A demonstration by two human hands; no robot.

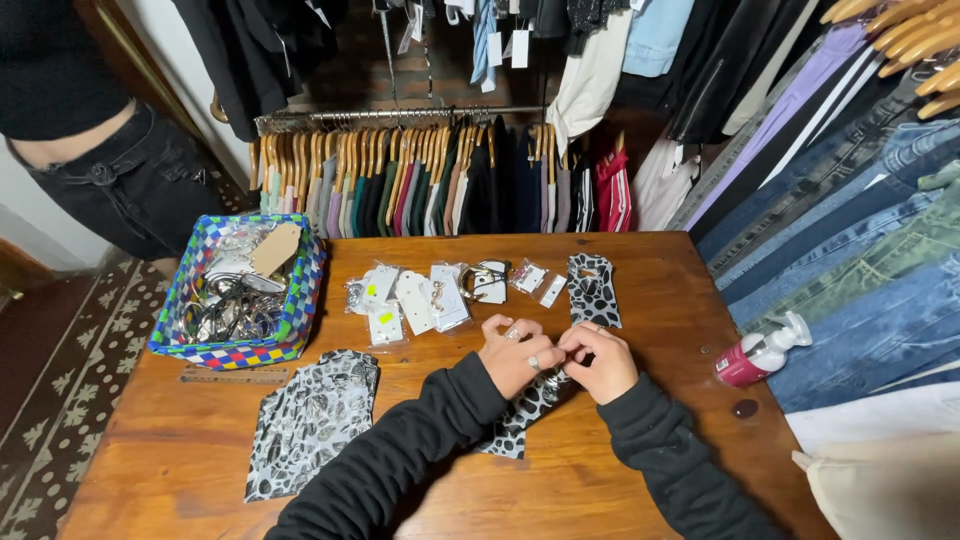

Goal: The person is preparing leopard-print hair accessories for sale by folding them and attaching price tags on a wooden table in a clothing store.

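Your left hand (515, 357) and right hand (598, 362) pinch together on a small silvery piece, too tiny to make out, over a black-and-white spotted pouch (525, 410), long and flat, well right of the checkered basket (297, 300) on the wooden table (660, 300).

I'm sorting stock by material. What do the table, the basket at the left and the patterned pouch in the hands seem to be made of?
Table: wood, by its grain and warm, lightly glossy finish. Basket: likely woven plastic strips, by the bright checkered weave. Patterned pouch, gripped by the left hand and right hand: looks like thin, glossy printed plastic or fabric; cannot tell which.
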